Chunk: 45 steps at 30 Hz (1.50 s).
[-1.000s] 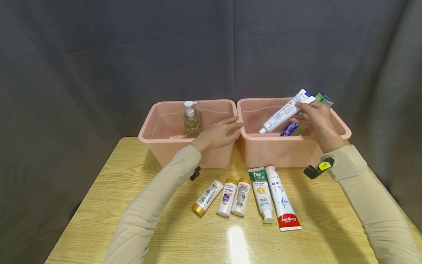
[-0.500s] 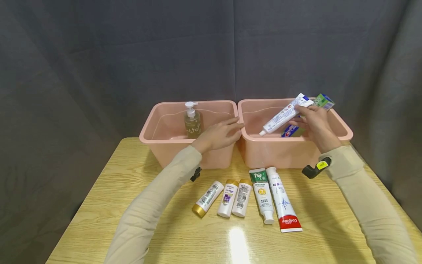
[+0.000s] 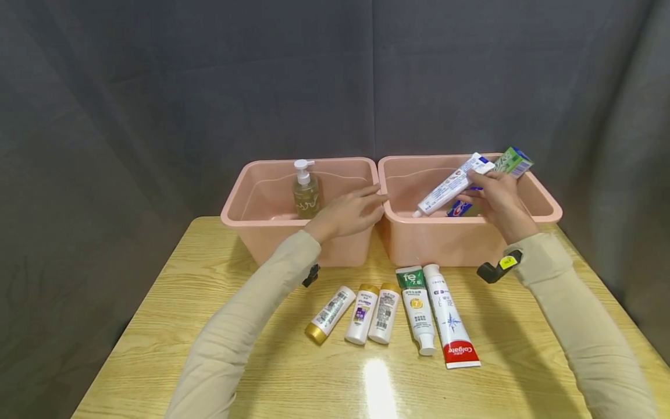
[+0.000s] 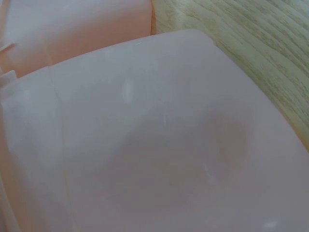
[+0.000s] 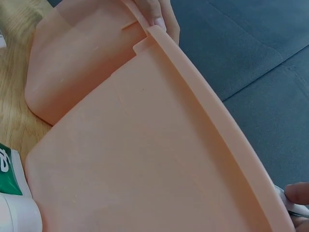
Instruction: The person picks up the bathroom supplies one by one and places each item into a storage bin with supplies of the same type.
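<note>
My right hand (image 3: 503,201) pinches a white toothpaste tube (image 3: 449,190) by its flat blue-marked end, inside the mouth of the right pink bin (image 3: 445,241). The tube slants with its cap low and to the left. Behind the hand, a blue and green toothpaste box (image 3: 512,163) leans in that bin with one end above the rim. My left hand (image 3: 348,215) lies over the near right corner of the left pink bin (image 3: 335,250), fingers extended to where the two rims meet. Its fingers (image 5: 152,12) show at that rim in the right wrist view.
An amber pump bottle (image 3: 306,198) stands in the left bin. Before the bins on the wooden table (image 3: 251,372) lie three small gold-capped bottles (image 3: 361,314), a green and white toothpaste tube (image 3: 417,308) and a red and white Colgate tube (image 3: 450,317). A dark curtain hangs behind.
My right hand has lowered the toothpaste tube a little into the right bin, moving slightly left. My left hand stays at the rims.
</note>
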Tool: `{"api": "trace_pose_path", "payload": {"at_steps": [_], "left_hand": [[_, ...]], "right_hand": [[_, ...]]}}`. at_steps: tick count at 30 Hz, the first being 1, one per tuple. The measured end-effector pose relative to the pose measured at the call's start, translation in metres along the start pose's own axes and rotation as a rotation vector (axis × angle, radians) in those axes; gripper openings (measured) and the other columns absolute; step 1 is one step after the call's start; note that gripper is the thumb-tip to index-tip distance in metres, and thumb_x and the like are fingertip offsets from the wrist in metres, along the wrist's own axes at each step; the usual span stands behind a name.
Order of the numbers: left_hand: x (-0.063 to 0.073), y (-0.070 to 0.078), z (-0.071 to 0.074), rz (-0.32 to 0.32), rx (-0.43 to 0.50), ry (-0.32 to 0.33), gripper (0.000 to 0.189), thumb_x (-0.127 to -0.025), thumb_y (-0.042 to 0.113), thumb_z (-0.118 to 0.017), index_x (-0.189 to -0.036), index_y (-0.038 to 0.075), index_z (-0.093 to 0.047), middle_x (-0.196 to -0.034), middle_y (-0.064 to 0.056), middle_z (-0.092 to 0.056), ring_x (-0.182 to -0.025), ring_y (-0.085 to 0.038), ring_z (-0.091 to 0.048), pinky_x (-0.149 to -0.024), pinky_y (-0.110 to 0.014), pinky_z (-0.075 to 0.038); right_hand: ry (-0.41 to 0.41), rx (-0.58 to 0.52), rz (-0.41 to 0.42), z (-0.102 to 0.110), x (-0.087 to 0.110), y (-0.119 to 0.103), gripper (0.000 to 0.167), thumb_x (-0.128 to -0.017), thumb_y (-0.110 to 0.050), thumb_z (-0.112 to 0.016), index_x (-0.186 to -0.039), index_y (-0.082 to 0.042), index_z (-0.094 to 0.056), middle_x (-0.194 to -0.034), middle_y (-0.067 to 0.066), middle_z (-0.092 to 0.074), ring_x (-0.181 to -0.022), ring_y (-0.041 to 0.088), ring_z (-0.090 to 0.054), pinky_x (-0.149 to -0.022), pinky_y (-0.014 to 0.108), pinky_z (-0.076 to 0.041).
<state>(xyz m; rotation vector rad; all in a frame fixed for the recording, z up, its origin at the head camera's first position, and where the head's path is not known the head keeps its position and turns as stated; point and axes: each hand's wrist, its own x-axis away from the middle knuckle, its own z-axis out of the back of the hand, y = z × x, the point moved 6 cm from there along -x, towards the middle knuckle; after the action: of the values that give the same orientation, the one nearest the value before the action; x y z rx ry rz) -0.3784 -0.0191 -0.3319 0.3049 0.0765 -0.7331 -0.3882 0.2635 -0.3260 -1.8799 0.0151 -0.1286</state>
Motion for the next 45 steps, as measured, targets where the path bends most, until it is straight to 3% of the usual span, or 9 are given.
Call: {"api": "trace_pose_path", "payload": {"at_steps": [8,16,23,26,33,39,45], "left_hand": [[0.0006,0.0006,-0.0007,0.005,-0.003,-0.003,0.05,-0.106,0.044,-0.034,-0.151,0.025,-0.043,-0.161,-0.002,-0.027,-0.144,-0.027,-0.031,-0.115,-0.045,-0.029],[0.0003,0.0003,-0.0001,0.008,0.005,0.001,0.05,-0.105,0.044,-0.034,-0.151,0.026,-0.044,-0.161,-0.002,-0.029,-0.143,-0.027,-0.033,-0.115,-0.045,-0.029],[0.0005,0.0001,-0.0004,0.003,0.007,0.003,0.05,-0.106,0.043,-0.035,-0.151,0.025,-0.045,-0.161,-0.002,-0.029,-0.143,-0.027,-0.033,-0.114,-0.045,-0.03],[0.0006,0.0006,-0.0008,0.002,0.006,0.0,0.05,-0.106,0.044,-0.034,-0.151,0.025,-0.044,-0.161,-0.003,-0.028,-0.143,-0.027,-0.033,-0.114,-0.045,-0.03],[0.0011,0.0004,0.0002,0.005,-0.001,-0.001,0.05,-0.106,0.044,-0.034,-0.151,0.025,-0.044,-0.161,-0.002,-0.028,-0.143,-0.028,-0.033,-0.115,-0.046,-0.029],[0.0008,-0.0005,-0.0012,0.003,-0.003,0.001,0.05,-0.106,0.044,-0.034,-0.151,0.025,-0.044,-0.161,-0.002,-0.028,-0.143,-0.027,-0.033,-0.115,-0.045,-0.029],[0.0007,-0.0002,-0.0023,-0.003,0.004,0.007,0.05,-0.105,0.044,-0.034,-0.151,0.025,-0.044,-0.161,-0.003,-0.029,-0.143,-0.027,-0.033,-0.115,-0.045,-0.03]], "right_hand": [[-0.001,0.077,0.013,0.0,-0.0005,0.0018,0.021,-0.1,-0.016,-0.058,-0.113,-0.001,-0.05,-0.09,0.005,-0.065,-0.075,0.017,-0.073,-0.075,0.028,-0.058],[-0.024,0.153,0.019,-0.001,-0.0016,0.0038,0.051,-0.101,-0.018,-0.057,-0.14,0.008,-0.036,-0.105,0.01,-0.057,-0.081,0.015,-0.072,-0.08,0.028,-0.056],[-0.046,0.126,0.017,-0.0027,-0.0033,0.0047,0.037,-0.101,-0.013,-0.055,-0.129,0.008,-0.043,-0.099,0.011,-0.06,-0.08,0.017,-0.071,-0.079,0.03,-0.057],[-0.043,0.149,0.019,-0.0029,-0.0042,0.0058,0.032,-0.102,-0.011,-0.054,-0.126,0.007,-0.044,-0.107,0.014,-0.057,-0.079,0.015,-0.07,-0.079,0.029,-0.057],[-0.02,0.249,-0.01,-0.0031,-0.0053,0.0068,0.052,-0.102,-0.014,-0.054,-0.143,0.011,-0.034,-0.123,0.019,-0.049,-0.079,0.013,-0.071,-0.08,0.027,-0.057],[-0.048,0.24,-0.007,-0.0049,-0.0051,0.0077,0.053,-0.101,-0.01,-0.054,-0.144,0.014,-0.032,-0.126,0.021,-0.045,-0.08,0.013,-0.07,-0.082,0.028,-0.056],[-0.055,0.296,-0.024,-0.0051,-0.0045,0.0088,0.059,-0.102,-0.012,-0.052,-0.15,0.012,-0.026,-0.138,0.023,-0.039,-0.083,0.01,-0.068,-0.081,0.024,-0.056]]}}
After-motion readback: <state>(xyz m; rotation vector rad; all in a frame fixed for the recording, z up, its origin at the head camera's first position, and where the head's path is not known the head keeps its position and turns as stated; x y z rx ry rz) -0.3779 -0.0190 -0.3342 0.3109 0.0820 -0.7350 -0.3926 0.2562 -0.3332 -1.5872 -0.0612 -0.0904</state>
